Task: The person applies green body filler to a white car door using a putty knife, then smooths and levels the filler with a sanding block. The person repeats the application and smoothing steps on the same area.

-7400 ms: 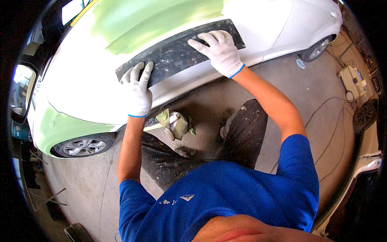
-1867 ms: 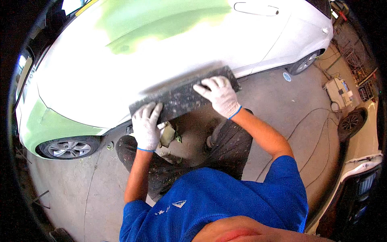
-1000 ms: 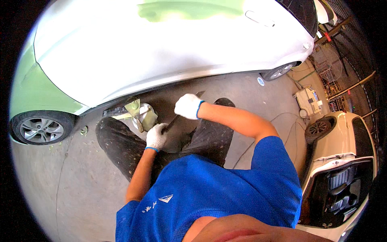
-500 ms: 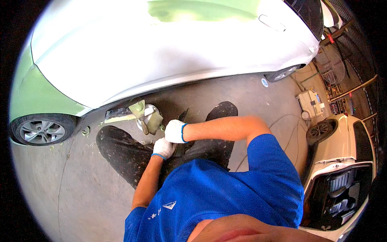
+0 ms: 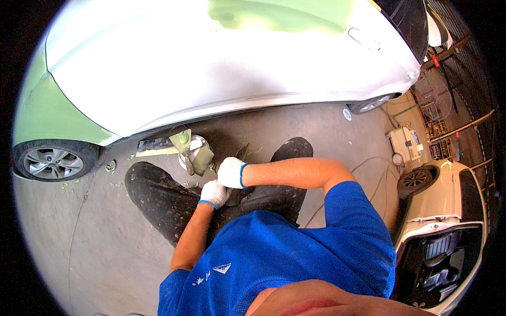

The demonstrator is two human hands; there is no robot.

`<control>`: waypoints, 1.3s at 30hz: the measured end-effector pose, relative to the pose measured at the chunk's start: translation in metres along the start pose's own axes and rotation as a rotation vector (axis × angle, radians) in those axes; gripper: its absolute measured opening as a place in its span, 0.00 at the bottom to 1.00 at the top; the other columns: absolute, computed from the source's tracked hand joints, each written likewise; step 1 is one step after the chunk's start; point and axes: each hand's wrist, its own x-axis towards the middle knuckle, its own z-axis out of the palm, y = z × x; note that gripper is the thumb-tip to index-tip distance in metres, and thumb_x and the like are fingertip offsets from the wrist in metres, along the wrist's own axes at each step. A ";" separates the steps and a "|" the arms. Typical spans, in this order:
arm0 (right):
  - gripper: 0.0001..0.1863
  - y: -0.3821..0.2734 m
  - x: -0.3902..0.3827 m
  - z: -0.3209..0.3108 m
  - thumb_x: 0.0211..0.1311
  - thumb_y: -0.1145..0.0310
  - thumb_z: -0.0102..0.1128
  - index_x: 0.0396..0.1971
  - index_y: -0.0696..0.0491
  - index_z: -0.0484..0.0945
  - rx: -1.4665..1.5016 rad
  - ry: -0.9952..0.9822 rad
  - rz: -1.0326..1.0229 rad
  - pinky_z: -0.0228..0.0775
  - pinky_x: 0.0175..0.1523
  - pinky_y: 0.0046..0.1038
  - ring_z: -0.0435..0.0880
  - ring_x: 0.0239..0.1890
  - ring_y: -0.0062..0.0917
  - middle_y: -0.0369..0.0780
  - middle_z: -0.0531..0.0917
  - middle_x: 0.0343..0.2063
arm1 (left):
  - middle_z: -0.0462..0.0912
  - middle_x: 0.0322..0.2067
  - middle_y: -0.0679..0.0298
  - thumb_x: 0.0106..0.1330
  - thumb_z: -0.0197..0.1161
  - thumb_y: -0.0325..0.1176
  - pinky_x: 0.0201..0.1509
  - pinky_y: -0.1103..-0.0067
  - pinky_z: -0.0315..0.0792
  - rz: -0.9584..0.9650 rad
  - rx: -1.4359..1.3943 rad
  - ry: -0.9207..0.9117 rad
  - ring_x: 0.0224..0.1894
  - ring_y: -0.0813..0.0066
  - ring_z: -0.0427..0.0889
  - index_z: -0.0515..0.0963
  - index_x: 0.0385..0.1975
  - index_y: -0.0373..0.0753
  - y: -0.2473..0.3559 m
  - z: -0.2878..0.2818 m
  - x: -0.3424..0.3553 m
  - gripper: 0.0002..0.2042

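Note:
In front of my lap, both hands wear white knitted gloves with blue cuffs and meet closely. My left hand [image 5: 215,194] is closed, lower and to the left, against my right hand [image 5: 230,173], which is also closed and sits slightly farther away. Whatever lies between the fingers is hidden. A dark pointed piece [image 5: 243,151] shows just beyond my right hand; I cannot tell whether it is held. Just past the hands stands a round pale tin [image 5: 199,141], with greenish, putty-smeared sheets [image 5: 201,160] on top of it.
A white car [image 5: 174,73] with light green patches runs across the far side, its wheel [image 5: 54,162] at left. A flat dark-and-pale strip [image 5: 156,146] lies by the sill. To the right are a wheeled machine [image 5: 405,142], cables on the floor and a second car [image 5: 437,205].
The view has shifted slightly, so the car and floor sit a little differently in the picture. Both hands stay together in nearly the same place.

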 end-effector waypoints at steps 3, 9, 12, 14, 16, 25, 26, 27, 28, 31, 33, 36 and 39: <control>0.10 -0.001 0.000 0.000 0.52 0.64 0.62 0.25 0.52 0.89 -0.014 0.025 0.006 0.79 0.33 0.42 0.89 0.29 0.39 0.45 0.89 0.25 | 0.87 0.30 0.45 0.67 0.60 0.49 0.43 0.54 0.79 0.000 0.005 -0.001 0.35 0.44 0.86 0.85 0.31 0.38 -0.001 -0.001 0.000 0.18; 0.10 -0.001 0.001 0.003 0.51 0.64 0.62 0.24 0.52 0.89 -0.025 0.049 0.005 0.79 0.33 0.42 0.89 0.29 0.39 0.44 0.88 0.24 | 0.87 0.30 0.45 0.67 0.61 0.48 0.43 0.54 0.79 0.017 -0.001 0.014 0.34 0.44 0.87 0.85 0.32 0.38 -0.001 -0.002 -0.001 0.17; 0.10 0.000 0.001 0.003 0.51 0.65 0.62 0.24 0.52 0.89 -0.026 0.048 0.001 0.79 0.33 0.42 0.89 0.29 0.39 0.44 0.88 0.24 | 0.87 0.31 0.45 0.66 0.61 0.47 0.43 0.54 0.80 0.011 -0.001 0.005 0.35 0.44 0.87 0.85 0.32 0.38 0.000 -0.003 -0.001 0.17; 0.10 0.000 0.001 0.003 0.51 0.65 0.62 0.23 0.52 0.89 -0.024 0.052 -0.001 0.79 0.33 0.42 0.89 0.29 0.39 0.45 0.88 0.24 | 0.87 0.31 0.45 0.66 0.61 0.47 0.43 0.54 0.80 0.010 -0.003 0.004 0.35 0.44 0.87 0.85 0.32 0.38 0.000 -0.003 -0.001 0.16; 0.09 0.000 0.001 0.001 0.51 0.65 0.62 0.23 0.52 0.89 -0.020 0.059 -0.004 0.79 0.33 0.42 0.89 0.29 0.39 0.45 0.88 0.24 | 0.87 0.31 0.45 0.66 0.61 0.46 0.44 0.54 0.80 0.012 -0.008 0.011 0.35 0.44 0.87 0.85 0.32 0.38 0.000 -0.003 -0.002 0.16; 0.09 -0.001 0.003 0.000 0.50 0.65 0.63 0.24 0.53 0.89 -0.008 0.018 0.010 0.79 0.33 0.42 0.89 0.29 0.40 0.45 0.89 0.25 | 0.87 0.31 0.45 0.66 0.61 0.46 0.43 0.54 0.80 -0.004 -0.013 -0.019 0.35 0.44 0.87 0.85 0.32 0.38 0.002 -0.008 -0.002 0.16; 0.10 -0.001 0.003 0.001 0.50 0.65 0.63 0.24 0.53 0.89 -0.008 0.020 0.008 0.79 0.33 0.42 0.89 0.29 0.40 0.46 0.88 0.25 | 0.87 0.31 0.45 0.66 0.60 0.46 0.43 0.54 0.80 -0.002 -0.008 -0.020 0.35 0.44 0.87 0.85 0.32 0.38 0.001 -0.007 -0.001 0.16; 0.10 -0.001 0.003 -0.001 0.50 0.65 0.63 0.24 0.53 0.89 -0.008 0.021 0.006 0.79 0.33 0.42 0.89 0.29 0.40 0.46 0.88 0.25 | 0.87 0.31 0.45 0.66 0.60 0.46 0.43 0.54 0.80 0.001 -0.003 -0.021 0.35 0.44 0.87 0.85 0.32 0.38 0.000 -0.006 -0.001 0.16; 0.10 0.000 0.003 -0.002 0.50 0.65 0.63 0.24 0.53 0.89 -0.008 0.023 0.004 0.79 0.33 0.42 0.89 0.29 0.40 0.46 0.88 0.25 | 0.87 0.31 0.45 0.66 0.60 0.46 0.43 0.54 0.80 0.003 0.002 -0.021 0.35 0.44 0.87 0.85 0.32 0.38 0.000 -0.006 -0.001 0.16; 0.10 0.000 0.003 -0.001 0.50 0.65 0.63 0.24 0.54 0.88 -0.004 0.032 0.002 0.80 0.33 0.42 0.89 0.29 0.40 0.46 0.88 0.25 | 0.87 0.30 0.45 0.67 0.60 0.46 0.43 0.54 0.80 -0.001 -0.004 -0.007 0.35 0.44 0.86 0.85 0.31 0.38 0.000 -0.004 -0.001 0.16; 0.10 0.000 0.003 0.000 0.50 0.65 0.62 0.24 0.54 0.88 -0.004 0.022 0.009 0.80 0.33 0.42 0.89 0.29 0.39 0.46 0.88 0.25 | 0.87 0.30 0.45 0.67 0.60 0.46 0.43 0.54 0.80 0.006 -0.004 -0.001 0.35 0.44 0.87 0.85 0.31 0.38 -0.001 -0.003 0.000 0.16; 0.11 -0.001 0.005 -0.004 0.52 0.66 0.62 0.27 0.54 0.90 0.001 -0.030 0.024 0.81 0.35 0.42 0.90 0.32 0.40 0.45 0.89 0.28 | 0.87 0.30 0.45 0.67 0.60 0.46 0.43 0.54 0.80 0.004 -0.003 0.002 0.35 0.44 0.87 0.85 0.31 0.38 -0.002 -0.002 0.000 0.17; 0.10 -0.001 0.004 -0.002 0.51 0.65 0.62 0.26 0.54 0.89 0.003 -0.001 0.020 0.80 0.35 0.42 0.90 0.31 0.40 0.46 0.89 0.26 | 0.87 0.30 0.45 0.67 0.61 0.47 0.43 0.54 0.80 0.004 0.004 0.000 0.34 0.44 0.87 0.85 0.31 0.38 -0.002 -0.002 0.000 0.17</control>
